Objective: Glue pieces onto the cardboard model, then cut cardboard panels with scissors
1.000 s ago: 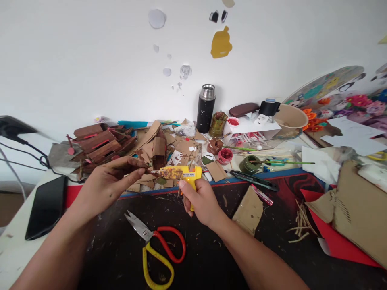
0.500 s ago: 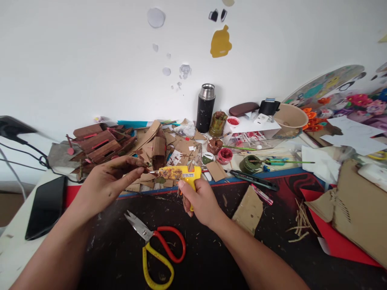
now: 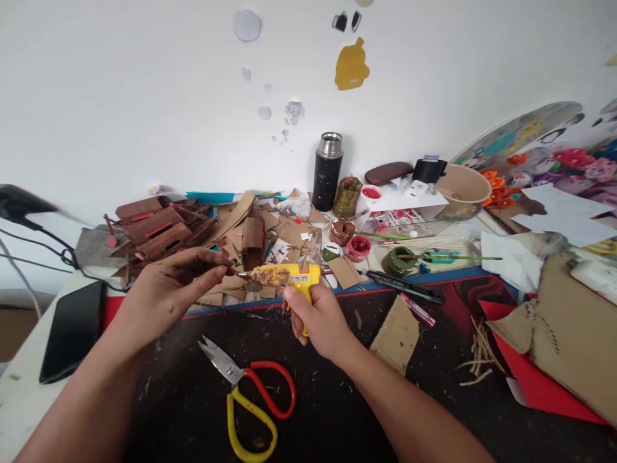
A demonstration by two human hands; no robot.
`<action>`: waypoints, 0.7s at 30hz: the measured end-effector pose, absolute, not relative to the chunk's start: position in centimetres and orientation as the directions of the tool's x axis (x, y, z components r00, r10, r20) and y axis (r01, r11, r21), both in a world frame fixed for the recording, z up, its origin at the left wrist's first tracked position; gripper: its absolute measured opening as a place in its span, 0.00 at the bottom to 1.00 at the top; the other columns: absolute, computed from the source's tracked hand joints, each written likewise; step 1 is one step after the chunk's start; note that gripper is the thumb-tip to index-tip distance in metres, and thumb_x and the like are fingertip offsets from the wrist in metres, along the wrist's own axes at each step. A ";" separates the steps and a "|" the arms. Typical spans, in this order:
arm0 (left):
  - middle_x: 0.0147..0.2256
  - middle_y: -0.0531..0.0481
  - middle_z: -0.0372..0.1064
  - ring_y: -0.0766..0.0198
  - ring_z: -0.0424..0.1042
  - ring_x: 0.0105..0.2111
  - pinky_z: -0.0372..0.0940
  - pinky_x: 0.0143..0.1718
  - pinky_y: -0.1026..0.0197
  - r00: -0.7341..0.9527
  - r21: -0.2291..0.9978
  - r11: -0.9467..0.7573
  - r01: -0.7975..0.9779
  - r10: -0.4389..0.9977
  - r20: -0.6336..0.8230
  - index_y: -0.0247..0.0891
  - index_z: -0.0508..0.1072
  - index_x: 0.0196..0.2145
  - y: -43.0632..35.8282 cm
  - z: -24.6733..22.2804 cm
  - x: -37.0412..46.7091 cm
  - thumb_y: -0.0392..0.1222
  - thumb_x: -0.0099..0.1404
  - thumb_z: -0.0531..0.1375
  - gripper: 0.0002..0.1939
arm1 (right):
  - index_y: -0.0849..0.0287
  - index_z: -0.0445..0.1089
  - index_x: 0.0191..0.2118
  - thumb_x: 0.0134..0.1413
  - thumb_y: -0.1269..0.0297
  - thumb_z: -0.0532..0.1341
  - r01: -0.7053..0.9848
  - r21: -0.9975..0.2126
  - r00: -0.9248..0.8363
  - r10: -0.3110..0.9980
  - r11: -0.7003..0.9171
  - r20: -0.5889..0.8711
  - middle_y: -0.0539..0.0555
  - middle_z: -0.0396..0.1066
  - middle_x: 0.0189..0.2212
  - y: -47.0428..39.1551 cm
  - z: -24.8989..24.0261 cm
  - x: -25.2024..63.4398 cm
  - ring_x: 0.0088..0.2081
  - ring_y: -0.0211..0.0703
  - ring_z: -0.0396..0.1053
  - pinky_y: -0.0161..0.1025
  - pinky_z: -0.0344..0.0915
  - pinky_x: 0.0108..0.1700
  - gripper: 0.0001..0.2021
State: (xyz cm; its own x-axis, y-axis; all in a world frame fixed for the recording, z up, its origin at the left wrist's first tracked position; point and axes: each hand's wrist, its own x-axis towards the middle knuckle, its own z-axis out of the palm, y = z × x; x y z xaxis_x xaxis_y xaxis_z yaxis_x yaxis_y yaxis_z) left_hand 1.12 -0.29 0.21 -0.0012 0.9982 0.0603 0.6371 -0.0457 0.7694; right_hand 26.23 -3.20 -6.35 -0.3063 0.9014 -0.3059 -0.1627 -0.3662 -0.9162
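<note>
My right hand (image 3: 321, 315) is wrapped round the handle of a yellow glue gun (image 3: 284, 276), its barrel stained brown and its nozzle pointing left. Thumb and fingers of my left hand (image 3: 180, 289) pinch together just left of the nozzle, on something small and thin that I cannot make out. Below the hands, scissors (image 3: 236, 379) with one red and one yellow handle lie spread on the dark mat. Behind my left hand stand brown model houses (image 3: 164, 231) among cardboard scraps (image 3: 294, 235).
Along the wall are a black flask (image 3: 328, 173), paint pots (image 3: 358, 247) and a beige bowl (image 3: 463, 186). A phone (image 3: 74, 331) lies at left. A cutter (image 3: 405, 287), a cardboard piece (image 3: 396, 334) and a large cardboard sheet (image 3: 578, 334) lie at right.
My left hand has shifted very slightly left, its fingertips a little farther from the nozzle. My right hand and the glue gun have barely moved.
</note>
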 end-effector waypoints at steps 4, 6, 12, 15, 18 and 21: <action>0.37 0.49 0.82 0.57 0.79 0.38 0.72 0.39 0.62 -0.004 0.794 -0.056 0.606 0.997 0.073 0.44 0.83 0.38 -0.3 0.2 1.2 0.60 0.60 0.69 0.18 | 0.54 0.63 0.24 0.55 0.32 0.66 -0.159 -0.919 -0.313 0.901 -0.361 -0.300 0.43 0.59 0.11 -3.3 -6.6 26.3 0.12 0.33 0.56 0.31 0.54 0.15 0.29; 0.36 0.49 0.82 0.59 0.79 0.37 0.71 0.38 0.64 0.001 0.804 -0.064 0.592 0.997 0.079 0.44 0.83 0.38 -0.2 0.1 1.2 0.59 0.61 0.69 0.17 | 0.54 0.63 0.23 0.55 0.32 0.66 -0.159 -0.918 -0.317 0.899 -0.364 -0.302 0.43 0.59 0.11 -3.3 -6.8 26.3 0.12 0.33 0.56 0.31 0.54 0.14 0.30; 0.37 0.50 0.82 0.61 0.79 0.37 0.70 0.39 0.66 0.018 0.808 -0.084 0.582 0.996 0.091 0.44 0.83 0.38 -0.2 0.1 1.1 0.57 0.62 0.69 0.15 | 0.54 0.62 0.20 0.55 0.32 0.65 -0.144 -0.921 -0.337 0.893 -0.361 -0.298 0.45 0.59 0.11 -3.3 -6.7 26.3 0.12 0.33 0.57 0.31 0.54 0.15 0.31; 0.36 0.50 0.82 0.60 0.79 0.36 0.71 0.36 0.65 0.017 0.824 -0.083 0.561 0.996 0.089 0.44 0.82 0.38 -0.3 0.2 1.2 0.57 0.62 0.69 0.15 | 0.54 0.62 0.21 0.54 0.31 0.66 -0.168 -0.911 -0.337 0.891 -0.376 -0.305 0.44 0.58 0.11 -3.2 -6.6 26.2 0.12 0.33 0.56 0.31 0.54 0.15 0.31; 0.35 0.50 0.82 0.60 0.79 0.35 0.71 0.36 0.65 0.021 0.814 -0.090 0.574 0.995 0.095 0.43 0.83 0.37 -0.2 0.3 1.2 0.57 0.62 0.69 0.15 | 0.54 0.64 0.24 0.53 0.32 0.67 -0.213 -0.895 -0.336 0.890 -0.392 -0.309 0.42 0.58 0.11 -3.1 -6.8 26.2 0.12 0.33 0.56 0.31 0.54 0.14 0.30; 0.36 0.50 0.82 0.59 0.79 0.36 0.72 0.38 0.64 0.033 0.804 -0.092 0.588 0.995 0.090 0.44 0.83 0.37 -0.1 0.2 1.1 0.57 0.62 0.69 0.15 | 0.55 0.64 0.25 0.52 0.32 0.68 -0.239 -0.883 -0.332 0.888 -0.404 -0.317 0.42 0.58 0.11 -3.1 -6.9 26.2 0.11 0.33 0.56 0.31 0.54 0.14 0.29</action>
